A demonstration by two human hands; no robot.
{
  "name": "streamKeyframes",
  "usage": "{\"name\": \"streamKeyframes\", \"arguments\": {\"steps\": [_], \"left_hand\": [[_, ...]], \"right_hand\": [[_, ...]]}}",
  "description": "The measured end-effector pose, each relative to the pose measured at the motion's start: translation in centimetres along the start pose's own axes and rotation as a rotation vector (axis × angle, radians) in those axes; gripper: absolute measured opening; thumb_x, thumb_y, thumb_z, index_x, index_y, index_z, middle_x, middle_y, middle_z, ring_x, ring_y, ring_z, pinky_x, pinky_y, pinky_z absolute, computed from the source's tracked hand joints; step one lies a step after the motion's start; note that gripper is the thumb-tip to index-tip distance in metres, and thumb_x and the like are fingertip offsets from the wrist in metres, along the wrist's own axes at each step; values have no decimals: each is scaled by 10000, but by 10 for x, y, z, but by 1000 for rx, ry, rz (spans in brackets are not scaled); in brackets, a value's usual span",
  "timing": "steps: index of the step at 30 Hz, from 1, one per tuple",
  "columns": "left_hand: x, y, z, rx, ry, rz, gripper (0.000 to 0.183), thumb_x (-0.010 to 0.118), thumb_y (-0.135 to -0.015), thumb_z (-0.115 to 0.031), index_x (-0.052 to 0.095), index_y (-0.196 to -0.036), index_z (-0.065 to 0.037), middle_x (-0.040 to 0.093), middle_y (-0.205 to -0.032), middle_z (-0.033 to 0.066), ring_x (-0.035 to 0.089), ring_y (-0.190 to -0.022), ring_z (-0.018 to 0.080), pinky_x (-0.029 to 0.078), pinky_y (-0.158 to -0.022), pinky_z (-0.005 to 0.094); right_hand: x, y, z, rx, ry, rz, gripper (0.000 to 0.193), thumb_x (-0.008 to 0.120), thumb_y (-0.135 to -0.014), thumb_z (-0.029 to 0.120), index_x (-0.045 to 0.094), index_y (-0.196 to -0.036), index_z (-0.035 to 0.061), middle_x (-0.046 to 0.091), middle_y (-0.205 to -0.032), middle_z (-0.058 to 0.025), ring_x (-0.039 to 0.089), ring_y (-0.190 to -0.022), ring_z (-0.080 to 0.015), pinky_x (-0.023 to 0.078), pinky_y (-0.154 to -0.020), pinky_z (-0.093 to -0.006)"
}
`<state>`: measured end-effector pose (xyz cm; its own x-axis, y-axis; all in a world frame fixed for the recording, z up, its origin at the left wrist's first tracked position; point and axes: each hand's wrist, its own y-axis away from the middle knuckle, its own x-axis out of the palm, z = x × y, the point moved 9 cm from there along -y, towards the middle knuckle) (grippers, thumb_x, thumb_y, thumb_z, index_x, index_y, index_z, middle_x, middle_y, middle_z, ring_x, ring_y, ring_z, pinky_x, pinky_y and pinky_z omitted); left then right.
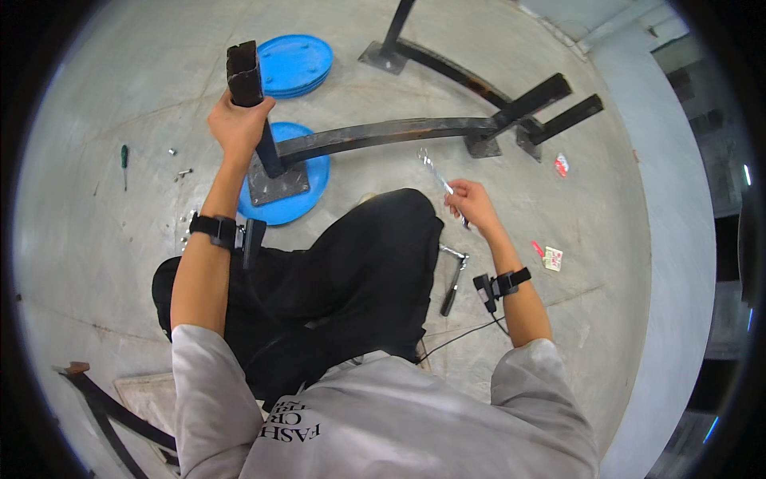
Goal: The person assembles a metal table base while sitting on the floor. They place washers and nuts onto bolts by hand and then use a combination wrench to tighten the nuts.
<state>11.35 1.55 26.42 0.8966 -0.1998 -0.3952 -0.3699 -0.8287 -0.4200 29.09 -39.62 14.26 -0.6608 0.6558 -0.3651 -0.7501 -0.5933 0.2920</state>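
Observation:
My left hand point(239, 128) is wrapped round the upper part of an upright post of a dark metal frame point(391, 134). The frame's long curved bar runs off to the right, toward more upright posts. A square foot plate point(271, 188) at the base of the held post rests over a round blue disc point(317, 180). Above the floor, just right of my knee, my right hand point(472, 203) holds a silver wrench point(433, 169) by its lower end, the head pointing up and left, apart from the frame. Beside that knee lies a ratchet handle point(453, 287) with a dark grip.
More blue discs point(295, 64) are stacked beyond the post. Another curved frame point(451, 70) stands behind. A green-handled screwdriver point(124, 160) and small fasteners point(184, 172) lie at left. Small packets point(562, 165) are at right. A dark frame point(120, 407) sits at lower left.

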Motion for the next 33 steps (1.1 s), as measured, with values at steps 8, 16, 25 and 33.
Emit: {"name": "streamKeyframes", "arguments": {"steps": [8, 16, 25, 33], "left_hand": [[-6, 4, 19, -79, 59, 9, 278, 736, -578, -171, 598, -701, 37, 620, -637, 62, 567, -576, 115, 466, -567, 272], [11, 15, 22, -185, 318, -43, 154, 708, -671, -20, 617, -764, 62, 636, -726, 46, 578, -631, 99, 474, -607, 235], [5, 25, 44, -197, 357, -157, 417, 744, -670, 27, 529, -1024, 77, 613, -911, 101, 597, -760, 135, 503, -698, 263], [8, 22, 23, 28, 388, -151, 210, 671, -738, 25, 593, -933, 43, 633, -870, 88, 601, -747, 137, 482, -730, 252]], "right_hand": [[90, -129, 55, -123, 76, 344, 220, 550, -814, 65, 596, -1010, -21, 611, -713, -47, 536, -541, -101, 441, -483, -251], [184, -249, 48, -158, 470, 612, 232, 564, -804, 206, 641, -904, 12, 610, -662, -45, 556, -575, -143, 445, -517, -299], [229, -278, 21, 12, 667, 851, 167, 541, -828, 196, 622, -850, 51, 581, -640, -20, 509, -531, -105, 369, -431, -281], [242, -289, -17, 44, 575, 884, 194, 566, -813, 206, 645, -879, 42, 603, -686, -40, 531, -574, -131, 422, -514, -296]]}}
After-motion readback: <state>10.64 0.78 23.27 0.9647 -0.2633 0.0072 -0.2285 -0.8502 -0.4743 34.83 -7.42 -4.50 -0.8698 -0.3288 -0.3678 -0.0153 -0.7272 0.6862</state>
